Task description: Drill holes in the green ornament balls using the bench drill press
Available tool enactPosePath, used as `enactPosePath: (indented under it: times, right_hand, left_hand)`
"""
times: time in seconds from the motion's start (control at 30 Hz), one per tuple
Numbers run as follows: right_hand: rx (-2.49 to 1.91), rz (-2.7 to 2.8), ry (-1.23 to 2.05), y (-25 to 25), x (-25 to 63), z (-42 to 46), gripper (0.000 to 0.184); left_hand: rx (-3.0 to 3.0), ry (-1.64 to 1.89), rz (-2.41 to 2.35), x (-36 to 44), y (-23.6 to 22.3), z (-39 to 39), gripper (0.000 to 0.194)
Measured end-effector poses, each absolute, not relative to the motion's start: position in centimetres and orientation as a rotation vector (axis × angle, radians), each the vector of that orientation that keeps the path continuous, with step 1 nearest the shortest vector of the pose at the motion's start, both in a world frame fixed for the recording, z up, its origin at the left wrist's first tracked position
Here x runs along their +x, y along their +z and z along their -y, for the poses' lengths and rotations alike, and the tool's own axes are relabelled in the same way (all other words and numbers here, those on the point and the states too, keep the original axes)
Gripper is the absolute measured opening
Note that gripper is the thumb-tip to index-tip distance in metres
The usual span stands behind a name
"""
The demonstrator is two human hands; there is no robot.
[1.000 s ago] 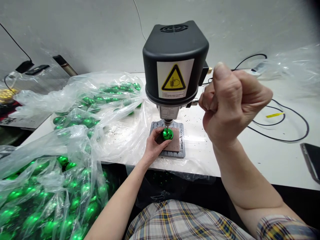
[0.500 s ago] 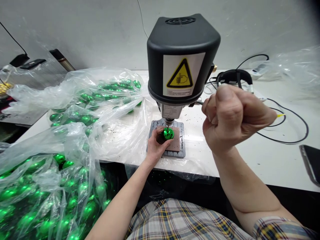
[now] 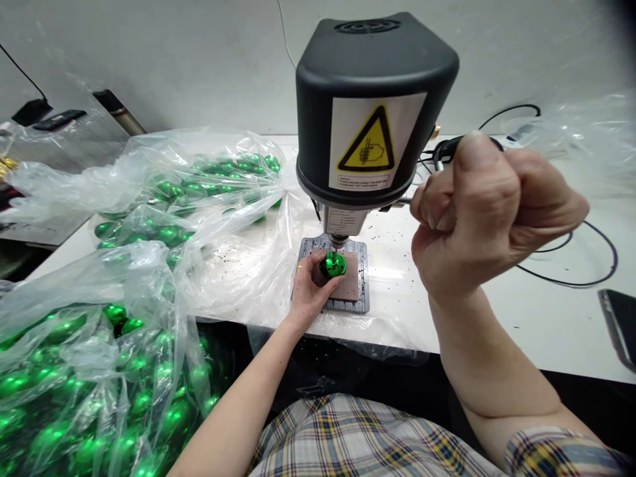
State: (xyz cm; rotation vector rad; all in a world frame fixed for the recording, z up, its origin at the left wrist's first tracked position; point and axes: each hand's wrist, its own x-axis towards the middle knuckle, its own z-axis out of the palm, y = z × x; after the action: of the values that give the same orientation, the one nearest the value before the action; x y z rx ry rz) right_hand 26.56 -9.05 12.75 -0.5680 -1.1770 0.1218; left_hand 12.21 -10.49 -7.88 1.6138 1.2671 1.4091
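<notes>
A small bench drill press (image 3: 370,106) with a black hood and a yellow warning label stands on the white table (image 3: 536,311). My left hand (image 3: 311,291) is closed round a shiny green bauble (image 3: 332,265) that sits on a brown pad (image 3: 350,281) on the grey base plate (image 3: 362,252), right under the drill bit. My right hand (image 3: 489,212) is a fist wrapped round the press's feed lever (image 3: 402,201), whose thin metal rod shows only at the knuckles.
A clear plastic bag (image 3: 199,199) with several green baubles lies on the table at left. A larger bag of baubles (image 3: 84,384) hangs below at the lower left. Black cables (image 3: 591,265) loop at right. A dark flat object (image 3: 619,321) lies at the right edge.
My right fist has dropped a little and then come back up and rightward, closer to the camera. The view has shifted so the press looms larger. My left hand keeps the bauble in place.
</notes>
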Motion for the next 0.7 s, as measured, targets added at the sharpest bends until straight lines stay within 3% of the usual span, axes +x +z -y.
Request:
enactPosePath:
  times: [0.53, 0.7]
  right_hand:
    - [-0.098, 1.493, -0.143, 6.7, 28.7, 7.8, 0.041]
    - [-0.518, 1.535, -0.042, 7.0, 29.0, 9.0, 0.045]
  left_hand:
    - [1.656, 1.402, -1.364, 12.1, -7.5, 10.7, 0.049]
    - [1.643, 1.415, -1.341, 12.2, -7.3, 10.7, 0.048]
